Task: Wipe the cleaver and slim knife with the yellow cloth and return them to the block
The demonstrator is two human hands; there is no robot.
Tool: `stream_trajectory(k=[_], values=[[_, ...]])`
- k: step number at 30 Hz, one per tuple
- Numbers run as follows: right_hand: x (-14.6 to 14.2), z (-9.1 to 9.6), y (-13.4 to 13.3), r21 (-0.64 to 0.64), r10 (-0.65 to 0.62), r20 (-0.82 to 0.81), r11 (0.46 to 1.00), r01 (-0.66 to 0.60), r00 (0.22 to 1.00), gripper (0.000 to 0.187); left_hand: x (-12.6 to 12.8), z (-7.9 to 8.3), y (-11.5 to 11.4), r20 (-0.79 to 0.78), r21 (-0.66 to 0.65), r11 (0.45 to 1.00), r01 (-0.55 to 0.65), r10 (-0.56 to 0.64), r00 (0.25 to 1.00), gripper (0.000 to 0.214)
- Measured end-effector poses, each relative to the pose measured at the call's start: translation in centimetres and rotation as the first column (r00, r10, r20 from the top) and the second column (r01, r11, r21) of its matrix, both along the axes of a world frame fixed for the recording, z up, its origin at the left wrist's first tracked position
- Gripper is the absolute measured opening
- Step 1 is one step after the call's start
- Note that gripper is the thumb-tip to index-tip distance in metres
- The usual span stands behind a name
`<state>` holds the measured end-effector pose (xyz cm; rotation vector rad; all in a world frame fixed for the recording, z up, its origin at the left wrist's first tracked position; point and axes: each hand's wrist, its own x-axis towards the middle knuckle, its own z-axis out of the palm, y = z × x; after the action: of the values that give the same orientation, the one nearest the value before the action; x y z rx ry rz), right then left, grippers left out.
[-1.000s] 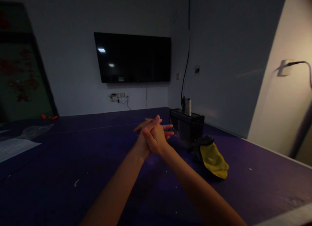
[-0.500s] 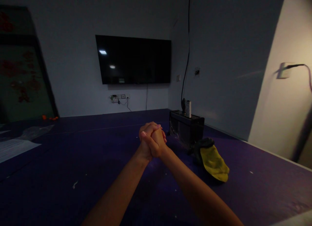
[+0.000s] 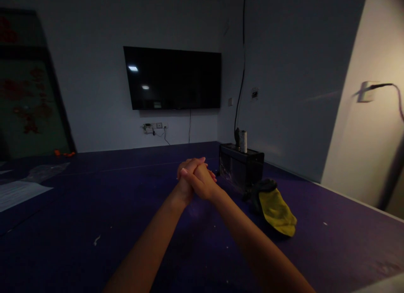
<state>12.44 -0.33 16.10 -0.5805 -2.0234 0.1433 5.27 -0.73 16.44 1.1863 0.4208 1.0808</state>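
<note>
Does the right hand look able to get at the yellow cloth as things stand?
Probably yes, once unclasped: the right hand is interlocked with the left hand, but nothing visible seems to block its way to the yellow cloth.

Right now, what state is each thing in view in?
Left hand, right hand: clasped together, fingers interlaced
Television: screen dark, reflecting lights
White cylinder: upright on black box
Yellow-and-black item: lying down
Paper: spread out
Plug: in wall socket
</note>
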Motion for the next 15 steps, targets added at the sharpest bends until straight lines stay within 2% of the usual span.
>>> stream_trajectory(k=[2, 5, 7, 11, 13, 15], values=[[0.2, 0.3, 0.3, 0.010, 0.044, 0.019, 0.999, -0.044, 0.999, 0.049, -0.6, 0.2, 0.3, -0.064, 0.017, 1.000, -0.027, 0.028, 0.998, 0.038], [0.6, 0.7, 0.3, 0.084, 0.041, 0.104, 0.995, -0.050, 0.994, 0.053, -1.7, 0.6, 0.7, -0.220, 0.114, 0.986, -0.123, 0.145, 0.964, 0.039], [0.8, 1.0, 0.2, 0.151, 0.021, 0.156, 0.987, -0.045, 0.988, 0.052, -2.6, 1.1, 0.8, -0.289, 0.236, 0.956, -0.175, 0.241, 0.927, 0.036], [1.5, 1.7, 0.1, 0.243, -0.098, 0.187, 0.969, 0.050, 0.977, 0.046, -4.9, 2.6, 0.7, -0.348, 0.437, 0.884, -0.165, 0.335, 0.875, 0.032], [2.4, 2.0, 0.6, 0.270, -0.200, 0.152, 0.951, 0.155, 0.968, 0.043, -6.6, 3.4, 0.8, -0.352, 0.467, 0.836, -0.288, 0.474, 0.807, 0.033], [3.8, 2.2, 1.5, 0.293, -0.317, 0.060, 0.912, 0.287, 0.946, 0.040, -8.6, 4.1, 1.0, -0.288, 0.473, 0.735, -0.485, 0.650, 0.704, 0.034]])
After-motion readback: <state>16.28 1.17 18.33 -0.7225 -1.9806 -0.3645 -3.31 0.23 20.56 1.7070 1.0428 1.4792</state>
